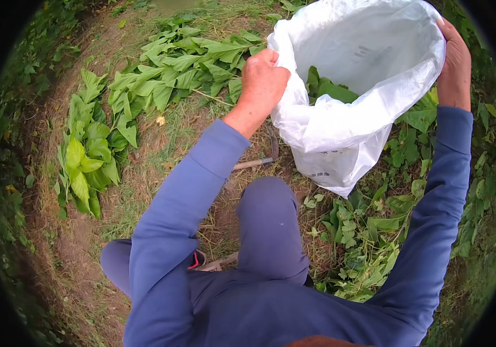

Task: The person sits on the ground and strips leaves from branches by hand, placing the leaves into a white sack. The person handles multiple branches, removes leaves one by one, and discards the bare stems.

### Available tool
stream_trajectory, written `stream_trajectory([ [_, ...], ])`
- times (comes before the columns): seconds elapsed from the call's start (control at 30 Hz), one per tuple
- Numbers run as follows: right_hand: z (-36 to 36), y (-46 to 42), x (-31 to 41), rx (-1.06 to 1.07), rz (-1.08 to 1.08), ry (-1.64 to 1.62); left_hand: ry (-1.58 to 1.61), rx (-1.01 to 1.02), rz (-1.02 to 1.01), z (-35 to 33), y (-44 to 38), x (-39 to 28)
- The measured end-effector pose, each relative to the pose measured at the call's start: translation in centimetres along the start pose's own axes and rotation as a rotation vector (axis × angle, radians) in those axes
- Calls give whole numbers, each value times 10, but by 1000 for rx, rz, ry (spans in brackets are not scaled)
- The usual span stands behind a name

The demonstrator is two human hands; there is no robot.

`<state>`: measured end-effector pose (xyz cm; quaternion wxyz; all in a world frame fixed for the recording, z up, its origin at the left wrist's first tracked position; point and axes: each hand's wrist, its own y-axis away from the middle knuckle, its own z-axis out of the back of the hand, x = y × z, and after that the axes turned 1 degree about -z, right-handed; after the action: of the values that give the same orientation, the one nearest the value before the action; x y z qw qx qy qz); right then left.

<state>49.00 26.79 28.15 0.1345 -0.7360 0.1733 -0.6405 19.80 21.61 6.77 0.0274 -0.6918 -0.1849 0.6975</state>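
Observation:
A white woven plastic sack (339, 126) stands at the upper right with its mouth wide and its rim folded outward. Green leaves (332, 90) lie inside it, near the side closest to me. My left hand (263, 80) is closed on the left part of the rim. On the right side of the rim, my right hand (455, 65) grips the plastic, its fingers partly hidden behind the sack. Dark printing shows on the sack's lower front. Just left of the sack's base, a sickle (254, 164) with a wooden handle and a dark curved blade lies on the ground.
Cut leafy stems (178, 65) lie in a row at the upper left. A smaller bunch of leaves (89, 165) is at the left. Low green plants (369, 256) cover ground at the right. Part of a wooden piece (217, 263) shows beside my shoe (198, 259).

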Motion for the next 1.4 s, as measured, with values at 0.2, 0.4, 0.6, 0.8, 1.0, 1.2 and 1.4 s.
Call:
stream_trajectory([
  [0.2,-32,31,11,-37,155,80,-58,-37,26,-1,10,1],
  [0.4,-19,32,-28,-108,13,46,-148,-26,-12,-3,9,4],
  [0.6,-27,26,-3,-34,196,101,38,-99,36,9,1,19],
  [0.8,-18,58,-134,124,-87,-127,-319,-71,258,86,18,96],
  [1.0,-63,83,-178,165,-243,-115,-565,-17,296,190,59,111],
  [1.2,-111,112,-223,307,-386,-79,-926,119,546,360,128,65],
  [1.4,-168,161,-236,395,-387,32,-929,-340,739,498,271,73],
])
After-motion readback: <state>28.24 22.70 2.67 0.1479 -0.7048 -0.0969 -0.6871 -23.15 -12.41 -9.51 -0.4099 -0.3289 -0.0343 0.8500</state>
